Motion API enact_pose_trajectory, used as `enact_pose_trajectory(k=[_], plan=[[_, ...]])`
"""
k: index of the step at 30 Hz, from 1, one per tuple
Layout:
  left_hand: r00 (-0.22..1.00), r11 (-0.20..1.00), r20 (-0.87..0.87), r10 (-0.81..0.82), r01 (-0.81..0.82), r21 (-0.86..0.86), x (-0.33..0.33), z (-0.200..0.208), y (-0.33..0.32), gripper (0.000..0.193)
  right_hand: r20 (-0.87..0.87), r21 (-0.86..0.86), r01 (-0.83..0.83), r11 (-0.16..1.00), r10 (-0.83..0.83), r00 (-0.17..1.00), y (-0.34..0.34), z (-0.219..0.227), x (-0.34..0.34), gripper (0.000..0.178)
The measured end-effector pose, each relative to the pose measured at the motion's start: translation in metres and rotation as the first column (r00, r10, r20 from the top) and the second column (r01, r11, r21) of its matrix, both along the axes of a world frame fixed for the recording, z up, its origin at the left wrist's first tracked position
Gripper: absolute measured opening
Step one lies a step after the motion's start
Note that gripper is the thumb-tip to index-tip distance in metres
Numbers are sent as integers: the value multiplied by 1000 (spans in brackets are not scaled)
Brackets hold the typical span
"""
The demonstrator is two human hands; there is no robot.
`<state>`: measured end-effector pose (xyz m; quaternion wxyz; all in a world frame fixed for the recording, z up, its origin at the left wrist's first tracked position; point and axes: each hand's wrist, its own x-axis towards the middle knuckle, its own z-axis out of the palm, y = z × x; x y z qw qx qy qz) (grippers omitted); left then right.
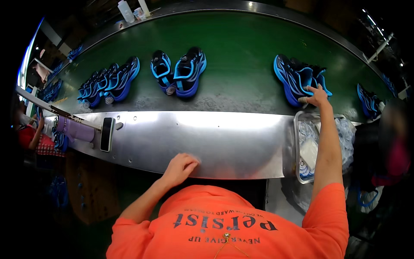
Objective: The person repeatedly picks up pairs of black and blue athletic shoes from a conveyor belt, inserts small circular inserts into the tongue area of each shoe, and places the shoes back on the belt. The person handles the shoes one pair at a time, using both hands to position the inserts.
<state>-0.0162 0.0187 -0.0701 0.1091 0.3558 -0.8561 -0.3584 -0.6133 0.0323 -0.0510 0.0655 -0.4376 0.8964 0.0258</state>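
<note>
My right hand (pixel 318 96) reaches out over the green belt to a pair of black and blue sneakers (pixel 286 80). Its fingers pinch the heel collar, the thumb low at the back of the heel. The second shoe of that pair stands close alongside, partly hidden. My left hand (pixel 180 167) hovers by the near edge of the metal ledge (pixel 224 140), its fingers curled in and slightly blurred; nothing shows in it. Another sneaker pair (pixel 189 71) stands at the middle left of the belt, and several more sneakers (pixel 123 80) stand farther left.
A clear plastic bin (pixel 297 149) with crumpled clear packaging sits under my right forearm. On the ledge's left lie a phone (pixel 107 134) and a purple container (pixel 77 129). More sneakers (pixel 368 101) stand far right. Another person's arm (pixel 36 131) shows at far left; a bottle (pixel 126 11) stands beyond the belt.
</note>
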Motion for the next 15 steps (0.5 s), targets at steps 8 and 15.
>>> enact_pose_trajectory(k=[8, 15], plan=[[952, 894, -6, 306, -285, 344, -31, 11, -5, 25, 333, -292, -117, 949, 215, 918, -69, 80, 96, 55], [744, 821, -447, 497, -235, 521, -63, 32, -7, 84, 628, -242, -397, 886, 455, 632, 22, 90, 315, 40]])
